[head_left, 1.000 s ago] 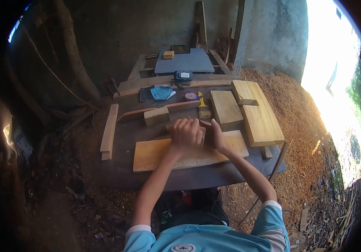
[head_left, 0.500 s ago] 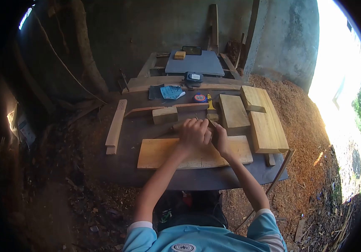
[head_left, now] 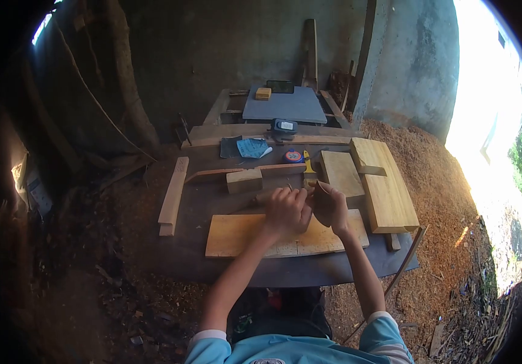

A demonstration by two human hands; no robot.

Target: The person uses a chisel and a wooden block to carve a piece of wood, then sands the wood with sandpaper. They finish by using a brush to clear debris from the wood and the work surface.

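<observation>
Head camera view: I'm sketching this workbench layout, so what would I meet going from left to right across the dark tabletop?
Long wooden strip at the left edge → small wood block → left hand → right hand → flat board → thick light plank at the right edge.

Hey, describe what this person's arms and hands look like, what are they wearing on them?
Both hands, left hand and right hand, are bare, with no gloves, and no rings or watch can be made out. The forearms are uncovered. Short light blue sleeves end in a white band above the elbows, part of a light blue shirt with a round emblem near the collar.
</observation>
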